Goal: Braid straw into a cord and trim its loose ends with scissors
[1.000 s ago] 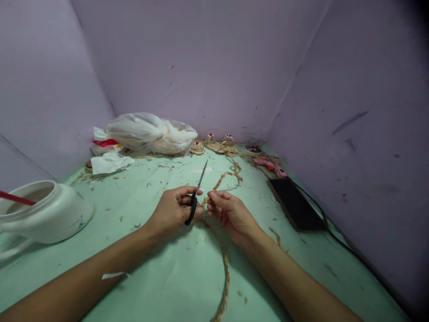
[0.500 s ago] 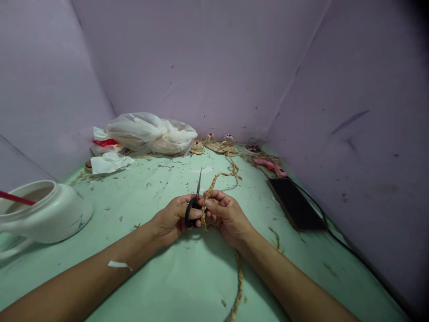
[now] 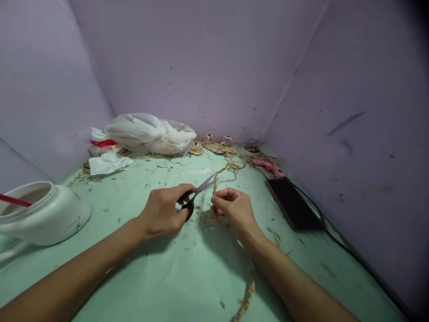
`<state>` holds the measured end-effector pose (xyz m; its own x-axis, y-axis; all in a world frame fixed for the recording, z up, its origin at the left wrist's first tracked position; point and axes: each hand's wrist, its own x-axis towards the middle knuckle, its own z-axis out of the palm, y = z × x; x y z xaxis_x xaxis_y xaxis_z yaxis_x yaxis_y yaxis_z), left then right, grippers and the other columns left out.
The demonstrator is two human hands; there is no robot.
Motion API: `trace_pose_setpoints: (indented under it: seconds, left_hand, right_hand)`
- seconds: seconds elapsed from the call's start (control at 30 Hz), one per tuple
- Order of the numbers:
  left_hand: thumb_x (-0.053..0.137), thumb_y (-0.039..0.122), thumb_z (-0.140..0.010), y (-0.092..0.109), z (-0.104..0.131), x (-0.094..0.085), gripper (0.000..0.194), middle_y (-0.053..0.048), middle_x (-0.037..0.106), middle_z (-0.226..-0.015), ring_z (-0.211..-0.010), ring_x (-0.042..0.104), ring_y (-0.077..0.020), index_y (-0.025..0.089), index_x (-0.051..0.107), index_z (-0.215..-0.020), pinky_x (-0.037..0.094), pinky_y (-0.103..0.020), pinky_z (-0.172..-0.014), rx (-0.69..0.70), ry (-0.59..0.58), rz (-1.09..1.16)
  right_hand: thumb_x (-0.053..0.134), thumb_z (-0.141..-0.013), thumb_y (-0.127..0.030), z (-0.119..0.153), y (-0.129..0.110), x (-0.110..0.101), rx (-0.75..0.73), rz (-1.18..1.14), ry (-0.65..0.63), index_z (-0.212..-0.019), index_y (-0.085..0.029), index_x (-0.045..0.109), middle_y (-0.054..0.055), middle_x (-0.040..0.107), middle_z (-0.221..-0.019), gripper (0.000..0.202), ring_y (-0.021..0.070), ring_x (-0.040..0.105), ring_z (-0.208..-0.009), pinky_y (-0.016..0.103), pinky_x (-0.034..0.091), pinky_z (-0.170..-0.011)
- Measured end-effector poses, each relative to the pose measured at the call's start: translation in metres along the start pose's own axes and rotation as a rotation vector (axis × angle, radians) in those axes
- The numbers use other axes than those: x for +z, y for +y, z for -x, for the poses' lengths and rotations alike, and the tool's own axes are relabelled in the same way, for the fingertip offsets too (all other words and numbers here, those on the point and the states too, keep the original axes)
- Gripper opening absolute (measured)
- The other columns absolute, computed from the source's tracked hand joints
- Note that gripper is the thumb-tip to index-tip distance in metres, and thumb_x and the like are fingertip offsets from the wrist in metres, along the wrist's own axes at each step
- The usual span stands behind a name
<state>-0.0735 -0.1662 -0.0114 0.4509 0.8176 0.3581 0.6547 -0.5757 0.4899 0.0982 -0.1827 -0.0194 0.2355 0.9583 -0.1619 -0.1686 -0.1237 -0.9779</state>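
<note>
Black-handled scissors [image 3: 190,205] are in my left hand [image 3: 164,209], fingers through the handles, with the blades pointing up and right and parted a little. The blade tips are close to a braided straw cord [image 3: 215,182]. My right hand [image 3: 234,210] pinches this cord between thumb and fingers. From the pinch the cord runs up and back toward the woven pieces, and another length [image 3: 248,295] lies below my right forearm near the front.
A white pot [image 3: 67,214] with a red stick stands at the left. Behind are a plastic bag [image 3: 150,134], tissue [image 3: 109,164] and woven straw pieces [image 3: 212,144]. A phone [image 3: 296,203], cable and pink tool [image 3: 268,166] lie at the right.
My left hand has moved left, away from my right hand, and turned the scissors toward the cord with their blades parted. My right hand has shifted slightly right with the cord.
</note>
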Motion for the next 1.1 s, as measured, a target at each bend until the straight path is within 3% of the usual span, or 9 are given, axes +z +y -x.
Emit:
trace_pose_setpoints:
  seconds: [0.1, 0.2, 0.43, 1.1]
  left_hand:
    - [0.048, 0.018, -0.063, -0.009, 0.001, -0.001, 0.050, -0.006, 0.064, -0.092, -0.080, 0.059, -0.0218, 0.019, 0.051, -0.113, 0.043, -0.032, -0.069, 0.153, -0.016, -0.354]
    - [0.047, 0.020, -0.065, -0.016, 0.002, 0.002, 0.053, -0.007, 0.063, -0.093, -0.078, 0.060, -0.0239, 0.017, 0.049, -0.118, 0.044, -0.034, -0.065, 0.186, -0.036, -0.508]
    - [0.045, 0.018, -0.067, -0.018, 0.002, 0.008, 0.052, -0.005, 0.064, -0.088, -0.074, 0.060, -0.0220, 0.017, 0.048, -0.119, 0.045, -0.033, -0.062, 0.196, -0.058, -0.549]
    - [0.043, 0.014, -0.070, -0.024, 0.002, 0.009, 0.049, -0.003, 0.065, -0.076, -0.061, 0.060, -0.0190, 0.018, 0.048, -0.119, 0.041, -0.028, -0.052, 0.250, -0.029, -0.659]
  right_hand:
    - [0.065, -0.049, -0.014, 0.000, -0.004, -0.001, 0.006, -0.026, -0.005, -0.059, -0.014, 0.054, -0.005, 0.055, -0.041, 0.015, 0.0071, 0.049, -0.036, 0.019, 0.041, -0.039]
    - [0.065, -0.048, -0.013, 0.002, -0.007, 0.000, 0.029, -0.022, -0.019, -0.065, -0.012, 0.056, -0.005, 0.055, -0.042, 0.019, 0.0064, 0.048, -0.037, 0.019, 0.042, -0.041]
    - [0.065, -0.050, -0.015, 0.004, -0.003, 0.000, -0.053, 0.049, -0.064, -0.078, -0.011, 0.058, -0.006, 0.054, -0.045, 0.029, 0.0062, 0.047, -0.039, 0.019, 0.040, -0.044]
    - [0.060, -0.057, -0.019, 0.008, 0.000, -0.002, -0.177, 0.231, -0.041, -0.084, -0.013, 0.061, -0.004, 0.054, -0.051, 0.028, 0.0077, 0.046, -0.040, 0.019, 0.036, -0.040]
